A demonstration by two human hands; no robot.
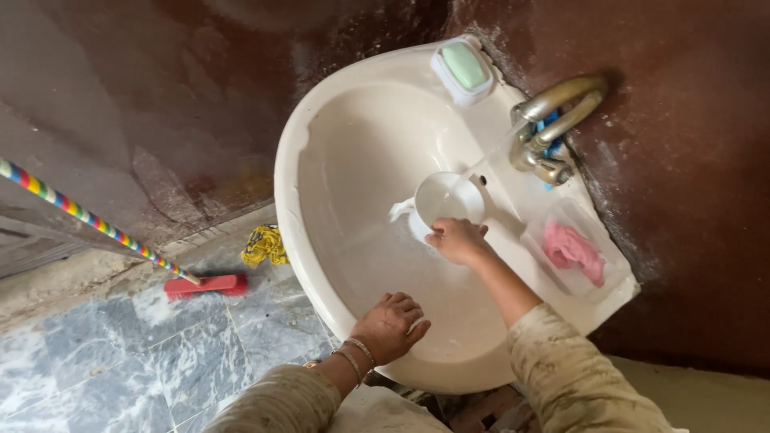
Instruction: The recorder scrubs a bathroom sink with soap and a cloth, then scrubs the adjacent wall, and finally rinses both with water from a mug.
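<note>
water from the tap (553, 128) could overfill the white cup (446, 200) that my right hand (459, 240) grips closed at its rim inside the sink (353, 144), splashing me, while my left hand (389, 326) rests curled, empty, on the front edge.

Home washroom or wash corner, plain and well worn. Cream ceramic wall-hung washbasin (321, 120) fixed against a dark brown, stained and flaking wall (682, 240). Brass-coloured tap (553, 120) mounted on basin's back edge, water running. Green soap bar in a white dish (464, 70) on rim; clear tray with pink cloth (573, 252) beside tap. Floor of grey-blue marble-pattern tiles (120, 361). Red brush with rainbow-striped handle (204, 284) and yellow scrubber (263, 244) on floor near wall.
</note>
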